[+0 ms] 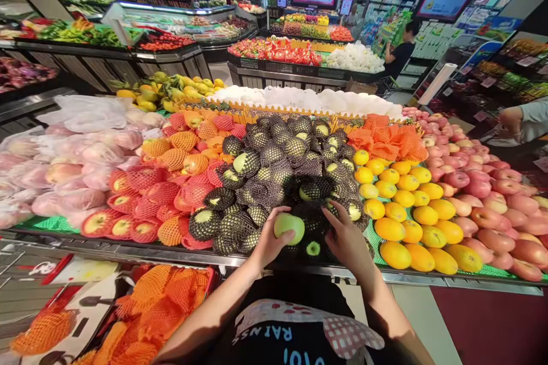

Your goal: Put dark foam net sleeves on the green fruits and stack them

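My left hand (pixel 274 238) is closed around a bare, pale green apple (pixel 289 228), thumb across its front. Just to the right, my right hand (pixel 345 236) has its thumb and fingers bent at a dark foam net (pixel 315 218); deep shadow blurs where they meet. Below and between the hands lies another green apple (pixel 313 248). Heaped behind them are many green apples in black foam nets (pixel 274 154).
To the left are red apples in pink and orange nets (pixel 145 194) and bagged fruit (pixel 85 165). Yellow oval fruit (pixel 398 228) and bare red apples (pixel 492 205) lie right. A crate of orange nets (pixel 158 308) stands front left. Another person's arm (pixel 526 120) shows at right.
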Demonstrator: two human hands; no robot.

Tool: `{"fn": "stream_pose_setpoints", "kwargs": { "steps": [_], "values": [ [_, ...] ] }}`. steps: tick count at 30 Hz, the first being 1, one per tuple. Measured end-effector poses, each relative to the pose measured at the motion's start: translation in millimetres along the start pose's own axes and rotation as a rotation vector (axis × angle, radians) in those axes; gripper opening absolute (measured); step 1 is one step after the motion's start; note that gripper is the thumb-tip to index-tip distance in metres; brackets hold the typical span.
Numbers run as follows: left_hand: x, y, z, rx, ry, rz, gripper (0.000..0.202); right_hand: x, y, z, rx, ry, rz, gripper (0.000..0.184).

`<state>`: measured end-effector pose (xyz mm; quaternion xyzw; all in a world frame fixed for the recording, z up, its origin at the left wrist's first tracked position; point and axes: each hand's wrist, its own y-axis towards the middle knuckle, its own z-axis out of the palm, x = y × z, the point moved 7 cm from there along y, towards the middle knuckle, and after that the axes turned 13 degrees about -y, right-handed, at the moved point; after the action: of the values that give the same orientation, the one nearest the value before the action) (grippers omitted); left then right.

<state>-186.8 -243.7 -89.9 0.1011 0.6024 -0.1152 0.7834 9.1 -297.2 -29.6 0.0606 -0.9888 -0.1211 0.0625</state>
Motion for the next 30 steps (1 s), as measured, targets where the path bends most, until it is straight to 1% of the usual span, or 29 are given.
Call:
{"fn": "stream_pose_setpoints", "kwargs": {
  "steps": [3,5,7,9,11,13,16,19,21,24,26,28,30],
  "values": [
    [-16.5,-7.8,-4.0,0.077,0.100,0.114,0.052,19.5,0.6,13.0,0.007,-0.016,-0.017,0.077],
    [-27.8,-14.0,1.5,0.191,0.142,0.177,0.057,34.3,1.8,15.3,0.015,0.001,-0.052,0.083],
    [-35.1,-19.8,10.3,0.326,0.155,0.205,0.065,49.3,2.9,13.1,0.025,0.037,-0.103,0.086],
    [-36.0,-22.4,15.7,0.411,0.144,0.205,0.068,64.1,2.0,9.0,0.053,0.085,-0.177,0.088],
    [-31.0,-20.8,15.5,0.435,0.124,0.208,0.069,76.5,-1.2,4.9,0.084,0.120,-0.257,0.091],
    [-22.7,-17.3,12.4,0.436,0.130,0.230,0.076,83.6,-5.4,1.9,0.099,0.127,-0.320,0.094],
    [-12.2,-11.8,8.3,0.412,0.236,0.254,0.086,83.9,-9.6,-1.4,0.104,0.100,-0.362,0.096],
    [-13.7,-6.3,8.9,0.341,0.390,0.266,0.081,77.7,-9.5,-9.0,0.094,0.056,-0.359,0.093],
    [-18.8,-2.4,11.9,0.277,0.451,0.283,0.072,75.6,-9.1,-16.6,0.081,0.009,-0.368,0.086],
    [-17.3,4.1,16.2,0.143,0.529,0.274,0.053,78.7,-12.2,-25.6,0.040,-0.090,-0.421,0.066],
    [-9.6,7.7,19.9,0.039,0.579,0.250,0.034,82.7,-17.9,-28.9,-0.021,-0.142,-0.486,0.048],
    [0.3,10.5,28.3,-0.029,0.570,0.221,0.017,82.3,-25.7,-32.6,-0.109,-0.151,-0.550,0.032],
    [7.9,13.4,40.6,-0.076,0.506,0.194,0.012,72.4,-33.5,-38.3,-0.174,-0.118,-0.589,0.024]
  ]
}}
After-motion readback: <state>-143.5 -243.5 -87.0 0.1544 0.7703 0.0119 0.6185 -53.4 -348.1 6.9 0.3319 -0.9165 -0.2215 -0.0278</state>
